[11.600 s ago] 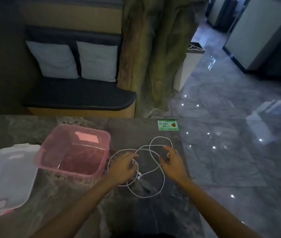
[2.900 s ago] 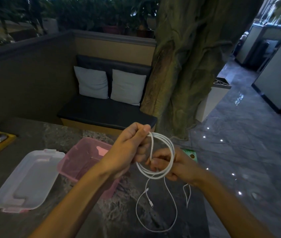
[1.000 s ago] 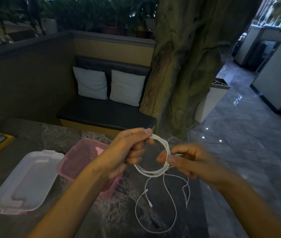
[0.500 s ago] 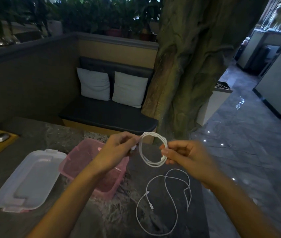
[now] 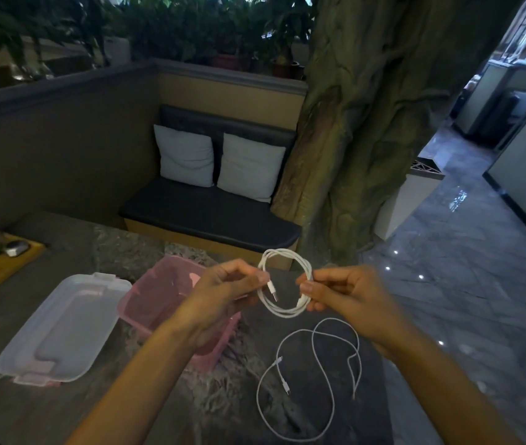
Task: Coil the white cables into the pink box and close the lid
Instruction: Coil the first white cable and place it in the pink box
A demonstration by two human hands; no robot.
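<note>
A white cable wound into a small coil [image 5: 300, 264] hangs in the air between both hands above the table. My left hand [image 5: 223, 292] pinches its left side, where a plug end dangles inside the loop. My right hand [image 5: 345, 295] pinches its right side. A second white cable [image 5: 319, 364] lies loose in wide loops on the dark stone table [image 5: 191, 409] below my right hand. The open pink box [image 5: 159, 293] stands left of the coil, partly behind my left wrist. Its clear lid [image 5: 59, 326] lies flat to the box's left.
A wooden tray [image 5: 1, 268] with small items sits at the table's far left. Beyond the table stand a dark bench with two pale cushions [image 5: 216, 162] and a thick tree trunk [image 5: 367, 123]. The table's right edge drops to a glossy tiled floor [image 5: 463, 284].
Over the last seconds the first cable's trailing end has been wound up into the coil. Both hands moved slightly apart, holding the finished coil by its sides; the second cable stays on the table.
</note>
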